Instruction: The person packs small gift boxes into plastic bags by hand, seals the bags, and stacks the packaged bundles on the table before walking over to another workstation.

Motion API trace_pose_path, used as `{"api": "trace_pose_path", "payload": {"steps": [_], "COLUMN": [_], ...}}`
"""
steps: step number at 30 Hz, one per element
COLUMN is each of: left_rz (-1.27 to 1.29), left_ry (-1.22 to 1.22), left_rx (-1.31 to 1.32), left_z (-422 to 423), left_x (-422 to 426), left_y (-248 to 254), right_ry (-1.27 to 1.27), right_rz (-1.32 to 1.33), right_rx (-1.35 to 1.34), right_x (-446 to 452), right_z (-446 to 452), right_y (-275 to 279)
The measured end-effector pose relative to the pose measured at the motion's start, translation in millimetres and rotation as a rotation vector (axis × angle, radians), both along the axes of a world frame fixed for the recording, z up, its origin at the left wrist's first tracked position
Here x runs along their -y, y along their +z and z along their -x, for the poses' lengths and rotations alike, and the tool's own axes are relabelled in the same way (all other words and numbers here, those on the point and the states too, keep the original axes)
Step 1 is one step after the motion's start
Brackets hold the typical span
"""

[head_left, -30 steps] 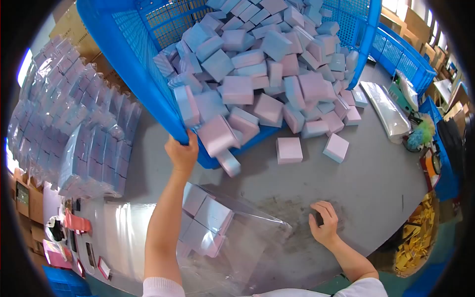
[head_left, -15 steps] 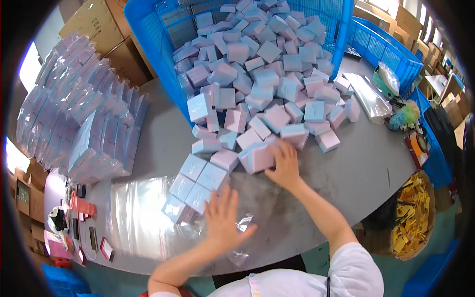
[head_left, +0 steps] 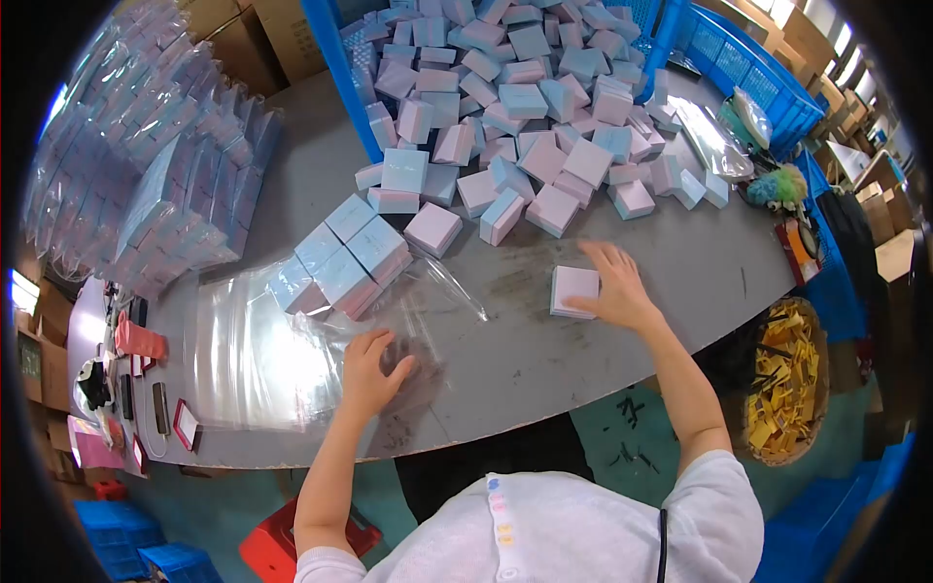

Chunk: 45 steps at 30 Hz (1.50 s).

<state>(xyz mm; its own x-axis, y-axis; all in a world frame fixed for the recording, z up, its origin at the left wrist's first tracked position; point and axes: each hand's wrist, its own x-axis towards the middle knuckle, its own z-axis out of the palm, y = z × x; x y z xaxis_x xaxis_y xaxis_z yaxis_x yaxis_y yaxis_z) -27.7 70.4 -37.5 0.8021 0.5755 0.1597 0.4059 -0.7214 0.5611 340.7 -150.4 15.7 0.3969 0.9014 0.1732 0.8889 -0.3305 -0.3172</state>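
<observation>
Dozens of loose boxes (head_left: pixel 525 102) lie heaped at the mouth of the blue crate (head_left: pixel 342 87) and out across the grey table (head_left: pixel 700 255), none of them visibly bagged; over at the left stands a tall stack of bagged boxes (head_left: pixel 180 209), wrapped in clear film, so a fair share looks finished to me, though the heap says plenty is left; between the two sits a block of boxes (head_left: pixel 345 255), at least five set close in rows, with clear film showing along its near side; from where I stand I cannot tell whether the block is inside that film or resting on it, so I'd call this batch part-way along.

One lone box (head_left: pixel 574 291) lies flat near the table's front edge, well apart from the heap; the right hand (head_left: pixel 617 289) is at its right side, fingers spread wide and thumb across its lower corner, though I cannot tell whether it presses; the left hand (head_left: pixel 372 372) hovers or rests by the clear plastic bags (head_left: pixel 238 364), fingers loosely curled, thumb held apart, nothing visible in its grasp; whether its fingertips touch the plastic, I cannot say.
</observation>
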Motion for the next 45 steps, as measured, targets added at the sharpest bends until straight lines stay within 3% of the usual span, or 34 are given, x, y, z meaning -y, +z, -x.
{"api": "trace_pose_path", "payload": {"steps": [1, 3, 6, 8, 10, 12, 13, 14, 15, 16, 18, 21, 23, 25, 27, 28, 29, 30, 33, 35, 37, 39, 41, 42, 45], "left_rz": [0.000, -0.378, -0.497, -0.545, -0.481, -0.230, -0.246, -0.143, -0.036, -0.036, -0.438, -0.566, -0.528, -0.347, -0.288, -0.299, -0.310, -0.316, -0.392, -0.436, -0.482, -0.333, -0.260, -0.266, -0.273], "left_ry": [0.004, 0.167, 0.311, 0.383, 0.321, 0.322, 0.319, 0.304, 0.285, 0.282, 0.283, 0.296, 0.286, 0.356, 0.424, 0.444, 0.452, 0.482, 0.432, 0.512, 0.584, 0.711, 0.684, 0.592, 0.459], "left_rx": [0.001, 0.038, -0.045, -0.064, -0.102, -0.182, -0.142, -0.007, 0.118, 0.135, 0.149, 0.069, 0.063, 0.367, 0.593, 0.613, 0.630, 0.613, 0.665, 0.742, 0.737, 0.649, 0.664, 0.668, 0.661], "left_z": [-1.5, -8.5, -10.6, -1.3, 17.1, 34.9, 34.9, 39.7, 40.2, 31.6, 14.3, 29.4, 44.6, 44.1, 35.1, 33.1, 33.1, 32.6, 28.9, 29.2, 35.9, 53.8, 57.6, 57.7, 55.7], "left_x": [6.4, 27.7, 24.8, 12.6, -1.5, -16.9, -20.6, -16.3, -13.0, -2.5, 28.0, 16.2, 4.5, 5.2, 21.2, 26.7, 32.7, 38.6, 52.4, 58.3, 64.2, 71.0, 78.0, 80.8, 80.7], "left_y": [6.6, 29.9, 16.3, -5.0, -22.8, -42.1, -42.4, -40.8, -34.6, -13.1, 32.1, 4.6, -10.0, -6.4, 20.4, 29.8, 35.7, 38.2, 40.0, 41.7, 37.9, 7.6, -1.4, -5.1, -3.9], "right_ry": [0.029, 0.110, 0.170, 0.141, 0.132, 0.177, 0.241, 0.252, 0.261, 0.275, 0.249, 0.251, 0.264, 0.289, 0.199, 0.287, 0.431, 0.568, 0.713, 0.452, 0.549, 0.640, 0.503, 0.447, 0.298], "right_rz": [-0.232, -0.376, -0.389, -0.141, -0.263, -0.502, -0.612, -0.622, -0.597, -0.448, -0.394, -0.323, -0.273, -0.241, -0.312, -0.410, -0.450, -0.381, -0.290, -0.361, -0.395, -0.417, -0.306, -0.483, -0.560], "right_rx": [0.027, 0.014, -0.022, 0.113, -0.040, -0.273, -0.370, -0.665, -0.716, -0.474, -0.369, -0.262, -0.330, -0.285, -0.413, -0.663, -0.736, -0.619, -0.659, -0.495, -0.572, -0.647, -0.614, -0.477, -0.341], "right_x": [-14.0, -60.2, -136.7, -172.3, -153.7, -118.7, -90.7, -56.5, -27.1, 0.0, 24.8, 27.7, 23.6, 14.1, 2.5, -8.8, -21.5, -33.9, -76.6, -105.5, -124.1, -135.2, -143.9, -152.2, -164.2], "right_z": [7.5, 15.2, 10.2, -1.3, -0.9, -13.6, -18.5, -10.9, -14.5, -9.7, 2.2, 1.3, -4.5, 5.1, 35.2, 63.0, 90.4, 112.4, 179.7, 207.8, 222.4, 237.1, 257.7, 270.3, 291.1], "right_y": [8.0, 15.8, -2.3, -29.3, -23.1, -14.5, -19.3, -8.7, -21.6, -15.5, -30.7, -24.9, -26.0, -25.1, -19.6, -11.8, -4.1, 1.0, 1.0, -15.6, -38.6, -48.4, -53.3, -63.0, -60.6]}}
